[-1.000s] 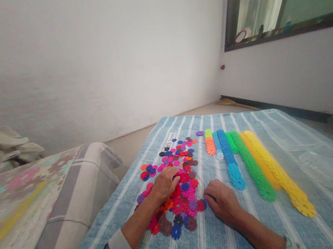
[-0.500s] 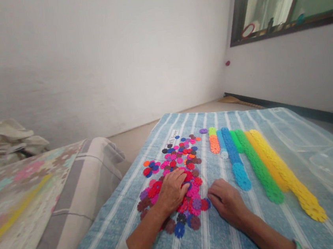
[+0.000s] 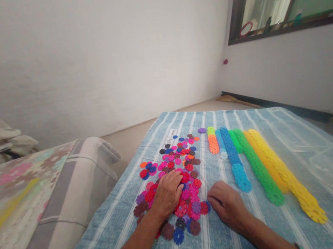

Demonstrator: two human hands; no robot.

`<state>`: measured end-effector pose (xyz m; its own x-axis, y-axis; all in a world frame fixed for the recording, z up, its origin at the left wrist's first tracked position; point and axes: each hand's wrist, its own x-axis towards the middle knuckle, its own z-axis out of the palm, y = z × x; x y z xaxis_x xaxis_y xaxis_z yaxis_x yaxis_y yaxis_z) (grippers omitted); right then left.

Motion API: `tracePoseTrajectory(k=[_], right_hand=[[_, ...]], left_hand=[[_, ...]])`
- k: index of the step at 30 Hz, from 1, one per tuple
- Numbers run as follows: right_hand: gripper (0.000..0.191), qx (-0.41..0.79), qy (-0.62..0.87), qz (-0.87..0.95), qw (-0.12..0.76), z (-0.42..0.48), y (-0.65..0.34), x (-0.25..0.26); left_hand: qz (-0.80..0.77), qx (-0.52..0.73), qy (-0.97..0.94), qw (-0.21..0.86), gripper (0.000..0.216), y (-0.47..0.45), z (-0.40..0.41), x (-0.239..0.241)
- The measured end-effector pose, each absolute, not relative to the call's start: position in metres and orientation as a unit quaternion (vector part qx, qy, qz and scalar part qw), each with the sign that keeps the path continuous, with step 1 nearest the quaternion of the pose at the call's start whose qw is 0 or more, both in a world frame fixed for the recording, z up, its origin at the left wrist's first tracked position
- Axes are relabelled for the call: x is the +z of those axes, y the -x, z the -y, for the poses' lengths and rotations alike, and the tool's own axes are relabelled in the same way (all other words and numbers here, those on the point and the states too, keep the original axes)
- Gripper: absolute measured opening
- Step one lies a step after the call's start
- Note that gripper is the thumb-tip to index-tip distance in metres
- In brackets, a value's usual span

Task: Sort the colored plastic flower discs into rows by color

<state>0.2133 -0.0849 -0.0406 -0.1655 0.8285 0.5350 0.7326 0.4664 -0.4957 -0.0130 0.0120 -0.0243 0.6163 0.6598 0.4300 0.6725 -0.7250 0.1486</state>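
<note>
My left hand (image 3: 168, 193) lies palm down on a loose pile of notched plastic discs (image 3: 194, 195) in pink, red, purple, brown and blue. Its fingers stretch over the discs, and what is under the palm is hidden. To the right of the pile, my right hand (image 3: 226, 201) rests on the cloth with its fingers curled in. A red disc (image 3: 204, 207) and a blue one lie close to its fingertips. Whether anything sits inside the curled fingers cannot be seen.
Overlapping disc rows lie at right: orange (image 3: 213, 145), blue (image 3: 231, 149), green (image 3: 259, 170) and yellow (image 3: 284, 171). Beyond them is a clear plastic bag (image 3: 315, 152). A striped blue cloth (image 3: 112, 229) covers the table. Another covered surface (image 3: 69, 190) stands at left.
The view has shifted slightly. My left hand has moved a little left and toward me over the discs; my right hand stays nearly in place.
</note>
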Motion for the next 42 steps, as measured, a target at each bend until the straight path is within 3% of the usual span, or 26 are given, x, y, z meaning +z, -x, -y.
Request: tracePoseTrajectory(k=[8,42], right_hand=[[0.023,0.057,0.510,0.762,0.396,0.0838,-0.2123,-0.0417],[0.022,0.067,0.514,0.765,0.382,0.0866,-0.2154,-0.0396]], left_hand=[[0.361,-0.242,0.900,0.045,0.029,0.0142,-0.0143,-0.0245],[0.365,-0.241,0.899,-0.002,0.035,0.0184,-0.0152,-0.0240]])
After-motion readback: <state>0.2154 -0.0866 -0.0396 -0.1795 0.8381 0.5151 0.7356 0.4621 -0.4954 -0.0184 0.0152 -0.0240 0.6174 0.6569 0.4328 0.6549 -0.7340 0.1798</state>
